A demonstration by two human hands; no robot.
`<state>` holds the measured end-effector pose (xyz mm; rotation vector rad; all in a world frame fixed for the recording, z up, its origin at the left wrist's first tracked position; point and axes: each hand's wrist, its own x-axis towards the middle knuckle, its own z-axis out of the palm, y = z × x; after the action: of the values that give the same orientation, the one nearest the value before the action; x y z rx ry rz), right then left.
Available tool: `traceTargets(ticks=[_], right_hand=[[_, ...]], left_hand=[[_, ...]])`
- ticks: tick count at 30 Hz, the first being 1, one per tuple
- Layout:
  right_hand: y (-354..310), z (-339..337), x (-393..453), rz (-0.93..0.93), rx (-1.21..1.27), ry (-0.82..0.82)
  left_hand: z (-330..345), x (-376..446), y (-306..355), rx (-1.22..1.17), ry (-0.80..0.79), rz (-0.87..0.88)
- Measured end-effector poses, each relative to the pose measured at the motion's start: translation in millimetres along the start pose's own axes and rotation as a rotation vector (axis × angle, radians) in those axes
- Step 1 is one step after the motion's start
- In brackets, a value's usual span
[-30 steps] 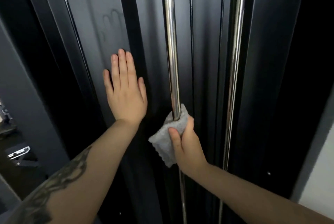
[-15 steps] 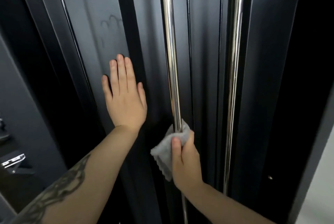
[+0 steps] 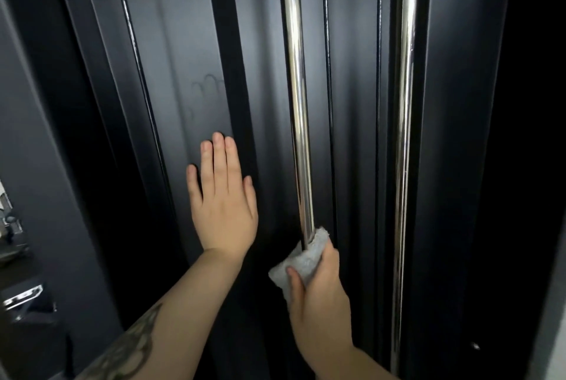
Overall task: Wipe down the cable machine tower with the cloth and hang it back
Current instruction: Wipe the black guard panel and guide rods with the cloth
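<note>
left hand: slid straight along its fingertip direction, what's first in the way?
Likely the faint handprint smudge on the dark panel above the left hand; beyond that the panel looks free, as far as visible.

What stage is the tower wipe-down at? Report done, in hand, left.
Done: cannot tell. In hand: the right hand grips the cloth wrapped round the near chrome rod; the left hand rests flat on the dark panel. Left: a smudged handprint on that panel, then hanging the cloth back.
</note>
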<state>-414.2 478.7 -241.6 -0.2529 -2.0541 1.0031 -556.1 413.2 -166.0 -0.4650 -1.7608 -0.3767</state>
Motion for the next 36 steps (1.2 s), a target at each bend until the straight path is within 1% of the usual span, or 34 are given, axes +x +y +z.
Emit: traceTargets(ticks=[1, 2, 4, 6, 7, 8, 9, 11, 13, 14, 16, 17, 20, 21, 22, 24, 27, 29, 31, 33, 35, 36], right_hand=[[-14, -8, 13, -0.036, -0.016, 0.009], [-31, -16, 30, -0.12, -0.01, 0.063], [-74, -32, 77, -0.311, -0.035, 0.24], [-109, -42, 118, -0.401, -0.167, 0.416], [-116, -42, 128, -0.423, -0.246, 0.477], [-114, -40, 128, -0.426, -0.3, 0.493], [-105, -35, 120, -0.422, -0.318, 0.475], [-71, -19, 87, -0.401, -0.277, 0.417], [-40, -10, 52, -0.392, -0.254, 0.335], [-36, -12, 46, -0.38, -0.233, 0.287], [-57, -28, 65, -0.314, -0.138, 0.184], [-74, -36, 84, -0.323, -0.087, 0.186], [-138, -66, 146, -0.396, -0.037, 0.275], [-148, -69, 156, -0.416, -0.022, 0.298], [-149, -67, 157, -0.431, -0.031, 0.316], [-123, -53, 136, -0.433, -0.104, 0.324], [-68, -32, 80, -0.41, -0.084, 0.242], [-60, -31, 72, -0.428, -0.151, 0.212], [-81, -40, 96, -0.471, -0.184, 0.264], [-119, -53, 135, -0.522, -0.176, 0.4], [-152, -65, 163, -0.53, -0.171, 0.431], [-157, -66, 168, -0.544, -0.177, 0.435]], left_hand=[[0, 1, 0, -0.002, 0.0, -0.001], [0, 1, 0, -0.002, 0.001, -0.003], [1, 2, -1, 0.0, 0.002, 0.001], [3, 2, -1, 0.001, 0.007, 0.005], [3, 1, -1, 0.002, 0.012, 0.006], [3, 0, -1, 0.0, 0.015, 0.006], [3, 0, -1, -0.006, 0.024, 0.01], [3, 1, -2, -0.016, 0.038, 0.013], [2, 2, -1, -0.028, 0.036, 0.01], [2, 2, -1, -0.033, 0.032, 0.006], [2, 2, -1, -0.035, 0.024, 0.0], [1, 2, -1, -0.034, 0.018, -0.002], [1, 1, -1, -0.039, 0.011, 0.004], [2, 1, -1, -0.041, 0.016, 0.005], [2, 0, -1, -0.044, 0.021, 0.005], [3, 2, -1, -0.052, 0.025, 0.004], [1, 3, -2, -0.063, 0.017, 0.004], [0, 2, -2, -0.07, 0.001, 0.007], [1, 2, -3, -0.07, -0.001, 0.011], [1, 1, -4, -0.064, -0.003, 0.008], [2, -1, -4, -0.064, 0.0, 0.011], [3, -1, -4, -0.06, 0.001, 0.015]])
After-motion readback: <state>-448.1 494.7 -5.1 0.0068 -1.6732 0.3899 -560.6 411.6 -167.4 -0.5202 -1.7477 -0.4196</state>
